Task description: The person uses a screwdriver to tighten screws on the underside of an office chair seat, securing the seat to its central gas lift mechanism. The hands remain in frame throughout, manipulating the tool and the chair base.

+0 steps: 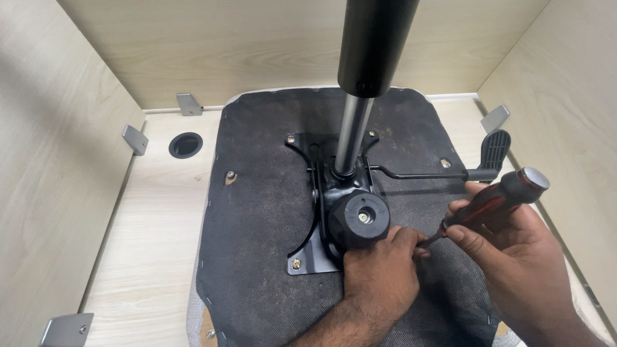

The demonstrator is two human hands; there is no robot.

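Observation:
An office chair seat lies upside down, its black fabric underside (263, 212) facing up. A black metal mechanism plate (315, 254) is screwed onto it, with a round black tension knob (360, 218) and a gas lift cylinder (369, 58) rising toward the camera. My right hand (514, 250) is shut on a screwdriver (508, 196) with a dark red and black handle, its tip pointing down-left at the plate's near right corner. My left hand (379, 270) rests on that corner beside the knob, fingers around the screwdriver tip. The screw there is hidden.
A black adjustment lever (491, 154) sticks out to the right of the mechanism. The seat rests on a light wood desk surface (154, 238) walled on three sides, with a round cable hole (185, 145) and grey metal brackets (135, 139) along the edges.

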